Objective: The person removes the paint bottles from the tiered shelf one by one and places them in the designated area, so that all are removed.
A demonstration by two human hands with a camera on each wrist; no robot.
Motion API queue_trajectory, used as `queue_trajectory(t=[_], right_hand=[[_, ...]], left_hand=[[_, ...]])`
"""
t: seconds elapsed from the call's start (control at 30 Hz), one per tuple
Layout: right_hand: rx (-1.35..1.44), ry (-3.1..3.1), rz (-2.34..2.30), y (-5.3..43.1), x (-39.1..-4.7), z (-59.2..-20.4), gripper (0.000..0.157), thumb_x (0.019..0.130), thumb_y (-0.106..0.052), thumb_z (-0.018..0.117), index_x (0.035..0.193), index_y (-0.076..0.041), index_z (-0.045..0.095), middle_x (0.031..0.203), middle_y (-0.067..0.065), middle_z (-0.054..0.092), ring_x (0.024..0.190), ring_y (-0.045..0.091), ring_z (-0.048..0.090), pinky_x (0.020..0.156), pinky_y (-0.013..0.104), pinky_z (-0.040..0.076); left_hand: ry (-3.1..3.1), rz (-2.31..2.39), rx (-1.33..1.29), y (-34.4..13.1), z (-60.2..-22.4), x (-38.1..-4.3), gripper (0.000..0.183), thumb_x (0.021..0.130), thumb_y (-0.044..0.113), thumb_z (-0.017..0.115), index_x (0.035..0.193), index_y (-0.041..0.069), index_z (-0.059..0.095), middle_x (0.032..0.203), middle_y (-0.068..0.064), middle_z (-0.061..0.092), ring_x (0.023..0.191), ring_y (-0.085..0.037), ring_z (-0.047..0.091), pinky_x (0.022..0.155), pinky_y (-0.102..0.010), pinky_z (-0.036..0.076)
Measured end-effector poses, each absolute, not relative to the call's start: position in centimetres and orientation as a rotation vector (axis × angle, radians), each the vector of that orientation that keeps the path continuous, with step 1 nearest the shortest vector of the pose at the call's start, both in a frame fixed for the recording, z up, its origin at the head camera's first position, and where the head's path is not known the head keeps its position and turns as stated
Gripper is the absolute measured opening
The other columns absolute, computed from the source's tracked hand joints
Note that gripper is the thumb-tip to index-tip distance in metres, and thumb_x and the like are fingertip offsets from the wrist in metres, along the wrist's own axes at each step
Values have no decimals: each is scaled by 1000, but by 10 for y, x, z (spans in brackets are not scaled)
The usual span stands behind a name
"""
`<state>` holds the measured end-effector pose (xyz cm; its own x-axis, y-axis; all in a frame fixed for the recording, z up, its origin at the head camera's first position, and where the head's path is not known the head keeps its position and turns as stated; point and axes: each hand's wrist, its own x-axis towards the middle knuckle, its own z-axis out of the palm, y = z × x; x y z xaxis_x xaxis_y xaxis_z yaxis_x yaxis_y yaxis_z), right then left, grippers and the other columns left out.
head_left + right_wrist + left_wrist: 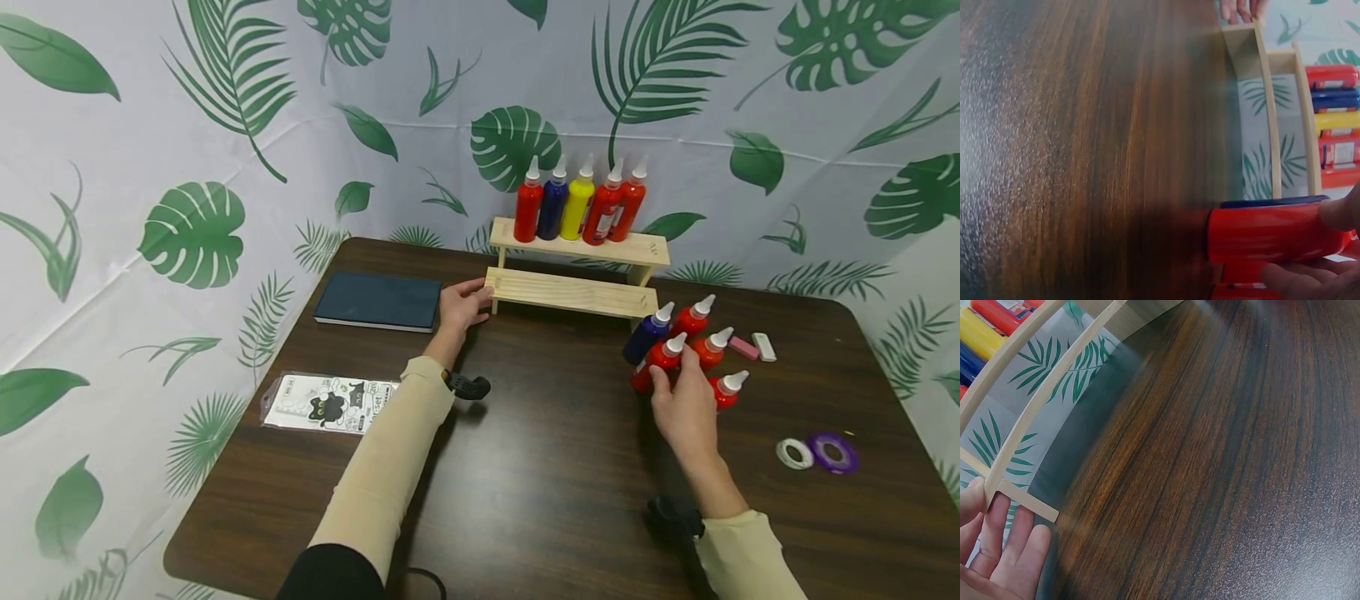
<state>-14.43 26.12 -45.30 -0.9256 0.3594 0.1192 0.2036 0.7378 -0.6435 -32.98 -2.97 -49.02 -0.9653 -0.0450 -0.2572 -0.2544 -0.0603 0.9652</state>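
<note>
A two-step wooden stand (572, 292) is at the back of the table. My left hand (461, 307) pinches the left end of its lower step, thumb above and fingers beneath, as the left wrist view (1007, 540) also shows. Over on the right, my right hand (686, 408) grips a red squeeze bottle (660, 363) with a white nozzle; its smooth side (1266, 234) faces the right wrist camera. Close around it stand a blue bottle (647, 335) and several more red ones, including one red bottle (726, 390) beside my fingers.
Red, blue and yellow bottles (577, 204) stand in a row on the upper step. A dark notebook (378, 302) and a packaged cat-print set (326, 404) lie left. Pink (742, 347) and white erasers (763, 347), plus white (795, 454) and purple tape rolls (834, 453), lie right.
</note>
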Motion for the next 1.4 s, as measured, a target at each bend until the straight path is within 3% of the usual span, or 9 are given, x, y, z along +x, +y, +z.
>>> queue_trajectory(t=[0.17, 0.37, 0.5, 0.73, 0.9, 1.07, 1.4], right_hand=[[-435, -2726, 968, 261, -144, -450, 61, 97, -20, 56, 147, 1, 28, 141, 27, 43, 120, 47, 47, 101, 62, 34], [-406, -2756, 942, 257, -139, -434, 73, 95, -27, 59, 151, -1, 20, 143, 28, 40, 112, 45, 52, 93, 60, 44], [-341, -2702, 895, 251, -133, -410, 75, 93, -24, 62, 151, -4, 21, 139, 29, 43, 110, 45, 53, 90, 59, 46], [-225, -2609, 771, 241, -144, -361, 69, 92, -28, 62, 151, -13, 29, 141, 22, 44, 114, 44, 51, 91, 64, 42], [-121, -2659, 824, 241, -181, -336, 65, 94, -34, 57, 150, -14, 31, 146, 17, 41, 125, 39, 48, 92, 59, 45], [-117, -2810, 925, 242, -235, -323, 71, 97, -39, 51, 153, -11, 19, 152, 19, 31, 132, 41, 40, 99, 60, 39], [-260, -2831, 1060, 252, -318, -327, 67, 101, -33, 41, 154, -9, 8, 153, 22, 27, 136, 39, 35, 108, 54, 33]], left_hand=[[2048, 2162, -345, -30, -491, -330, 33, 87, 22, 72, 118, 12, 68, 107, -8, 70, 91, -19, 70, 71, -32, 58], [2055, 2166, -324, -30, -493, -330, 33, 88, 22, 71, 118, 12, 68, 108, -9, 70, 91, -19, 70, 70, -32, 58], [2045, 2171, -321, -30, -493, -331, 32, 88, 22, 71, 118, 12, 69, 109, -9, 69, 92, -20, 69, 70, -31, 58], [2056, 2184, -308, -30, -492, -331, 31, 88, 22, 71, 118, 12, 69, 109, -9, 69, 95, -24, 69, 70, -32, 58], [2064, 2186, -307, -28, -493, -329, 30, 88, 21, 70, 117, 11, 69, 107, -9, 70, 95, -24, 69, 70, -32, 58], [2061, 2174, -323, -28, -495, -328, 30, 88, 20, 70, 117, 12, 69, 105, -9, 70, 92, -21, 70, 71, -33, 58], [2044, 2192, -321, -28, -491, -329, 30, 88, 21, 71, 116, 11, 69, 106, -9, 70, 94, -24, 69, 71, -34, 58]])
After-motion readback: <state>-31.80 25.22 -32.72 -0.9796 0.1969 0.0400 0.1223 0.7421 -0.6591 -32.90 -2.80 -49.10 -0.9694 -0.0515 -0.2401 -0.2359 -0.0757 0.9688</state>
